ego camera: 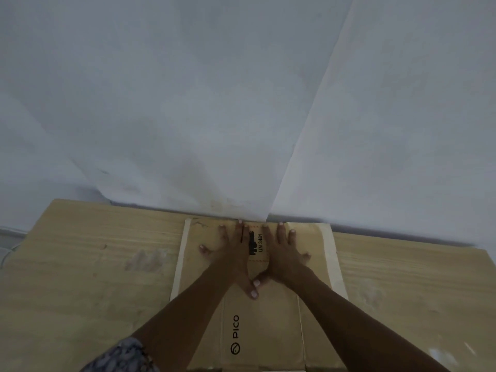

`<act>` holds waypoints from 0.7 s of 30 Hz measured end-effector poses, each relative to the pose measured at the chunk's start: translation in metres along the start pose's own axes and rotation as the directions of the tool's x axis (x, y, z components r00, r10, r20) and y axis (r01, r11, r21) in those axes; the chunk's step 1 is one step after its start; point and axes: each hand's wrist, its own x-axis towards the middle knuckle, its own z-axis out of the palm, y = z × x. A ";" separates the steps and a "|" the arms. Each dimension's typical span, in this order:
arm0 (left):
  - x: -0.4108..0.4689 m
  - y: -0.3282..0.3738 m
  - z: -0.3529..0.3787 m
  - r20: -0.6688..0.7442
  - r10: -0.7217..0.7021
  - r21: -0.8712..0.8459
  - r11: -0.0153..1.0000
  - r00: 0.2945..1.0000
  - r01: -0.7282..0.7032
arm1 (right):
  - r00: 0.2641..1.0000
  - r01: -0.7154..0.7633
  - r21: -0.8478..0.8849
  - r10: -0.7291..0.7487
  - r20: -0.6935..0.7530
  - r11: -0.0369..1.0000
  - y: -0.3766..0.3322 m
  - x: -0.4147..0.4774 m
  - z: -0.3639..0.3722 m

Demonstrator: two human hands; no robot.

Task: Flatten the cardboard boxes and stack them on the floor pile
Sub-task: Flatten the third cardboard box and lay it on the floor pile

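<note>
One flattened box point(264, 328) lies under left hand point(231, 249) and right hand point(284, 254).

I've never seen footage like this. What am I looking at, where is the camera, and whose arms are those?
No machine here: this is one picture from a camera worn on a person's head, looking down at their own arms. The left hand and right hand lie side by side, fingers spread, pressing flat on a cardboard box printed PICO. Nothing is gripped. The box looks flattened and rests on a pale wood-grained surface against a white wall.
</note>
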 end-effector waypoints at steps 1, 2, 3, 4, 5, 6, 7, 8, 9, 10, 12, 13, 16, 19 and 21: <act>0.000 0.001 0.001 -0.008 0.007 -0.006 1.000 1.000 -0.007 | 1.000 0.017 0.005 -0.017 -0.025 1.000 0.007 -0.004 0.008; 0.001 0.002 0.002 -0.016 0.012 -0.011 1.000 1.000 -0.012 | 0.998 0.030 0.010 -0.029 -0.054 1.000 0.013 -0.009 0.016; 0.002 0.002 0.001 -0.028 0.014 -0.017 1.000 1.000 -0.014 | 0.996 0.040 0.013 -0.039 -0.084 0.999 0.019 -0.012 0.024; 0.004 0.000 0.002 -0.046 0.018 -0.017 1.000 0.999 -0.019 | 0.993 0.051 0.009 -0.049 -0.105 0.999 0.023 -0.014 0.030; 0.004 -0.003 0.004 -0.072 0.027 -0.011 1.000 0.997 -0.028 | 0.993 0.054 0.002 -0.054 -0.106 0.999 0.025 -0.015 0.033; 0.002 -0.008 0.008 -0.110 0.032 -0.007 0.999 0.993 -0.033 | 0.994 0.053 0.001 -0.053 -0.096 0.999 0.026 -0.015 0.034; 0.000 -0.014 0.016 -0.155 0.020 -0.013 1.000 0.988 -0.022 | 0.995 0.056 0.004 -0.055 -0.088 0.998 0.025 -0.013 0.033; -0.005 -0.020 0.027 -0.201 -0.014 -0.026 1.000 0.980 0.009 | 0.994 0.057 0.018 -0.056 -0.089 0.998 0.024 -0.012 0.032; -0.012 -0.026 0.039 -0.247 -0.061 -0.043 0.998 0.967 0.052 | 0.993 0.060 0.040 -0.056 -0.102 0.997 0.024 -0.012 0.031; -0.019 -0.030 0.050 -0.285 -0.105 -0.061 0.994 0.953 0.092 | 0.991 0.066 0.056 -0.059 -0.119 0.996 0.023 -0.014 0.031; -0.031 -0.032 0.063 -0.304 -0.144 -0.100 0.988 0.942 0.119 | 0.990 0.061 0.054 -0.053 -0.134 0.997 0.025 -0.025 0.035; -0.034 -0.032 0.064 -0.306 -0.142 -0.105 0.988 0.941 0.115 | 0.990 0.036 0.049 -0.029 -0.137 0.998 0.029 -0.033 0.041; -0.030 -0.034 0.057 -0.306 -0.124 -0.091 0.991 0.944 0.101 | 0.990 -0.096 0.068 0.102 -0.101 0.993 0.051 -0.064 0.059; -0.029 -0.038 0.053 -0.293 -0.093 -0.067 0.995 0.952 0.076 | 0.991 -0.092 0.094 0.100 -0.086 0.991 0.065 -0.086 0.069; -0.039 -0.037 0.056 -0.297 -0.096 -0.067 0.995 0.950 0.079 | 0.993 -0.076 0.110 0.086 -0.087 0.991 0.064 -0.086 0.068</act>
